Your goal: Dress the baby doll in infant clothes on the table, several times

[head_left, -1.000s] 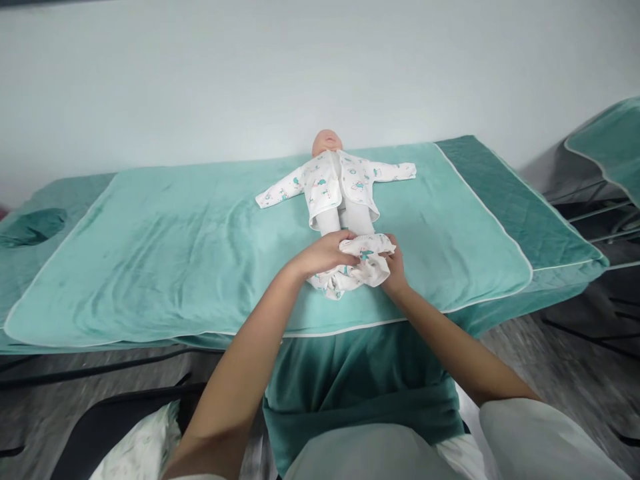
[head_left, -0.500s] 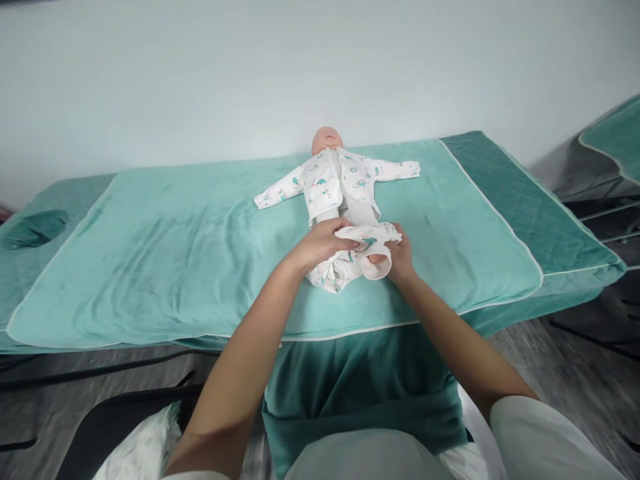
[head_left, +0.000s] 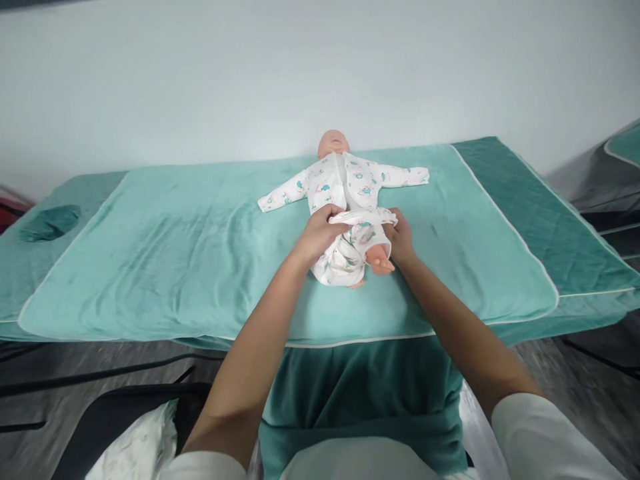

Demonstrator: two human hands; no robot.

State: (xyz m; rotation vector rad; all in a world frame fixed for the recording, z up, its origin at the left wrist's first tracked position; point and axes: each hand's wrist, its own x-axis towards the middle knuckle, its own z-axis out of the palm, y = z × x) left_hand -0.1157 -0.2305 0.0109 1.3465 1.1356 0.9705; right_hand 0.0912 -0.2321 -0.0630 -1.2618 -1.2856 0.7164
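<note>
A baby doll (head_left: 333, 143) lies on its back on the padded bed, head toward the wall and arms spread. It wears a white printed jacket (head_left: 325, 185) that parts a little down the front. White printed baby pants (head_left: 345, 257) are bunched around its legs. Gripping the waistband at the left is my left hand (head_left: 323, 235), thumb on top. My right hand (head_left: 399, 239) is closed on the waistband's right side, its fingertips partly hidden by cloth. One bare foot (head_left: 381, 261) sticks out of a leg cuff; a bit of the other foot (head_left: 357, 284) shows below the pants.
A light green sheet (head_left: 175, 267) covers the bed, which has a face hole (head_left: 50, 223) at its left end. Below it, a black chair (head_left: 90, 427) holds a white printed cloth (head_left: 140, 443). A white wall (head_left: 225, 80) runs behind.
The waistband has moved up the doll's legs toward the jacket. A foot has come out through the right cuff, and part of the other foot now shows. The view has shifted slightly.
</note>
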